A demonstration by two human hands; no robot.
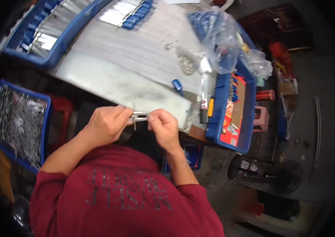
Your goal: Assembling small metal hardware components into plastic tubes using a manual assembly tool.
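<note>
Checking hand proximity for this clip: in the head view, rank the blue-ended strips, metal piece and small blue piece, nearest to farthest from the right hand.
1. Metal piece: at the fingertips of the right hand, on its left.
2. Small blue piece: ahead, on the table.
3. Blue-ended strips: far part of the table, ahead and leftward.

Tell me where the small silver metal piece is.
In the head view, the silver piece is slightly left of centre, between the left hand and the right hand.
</note>
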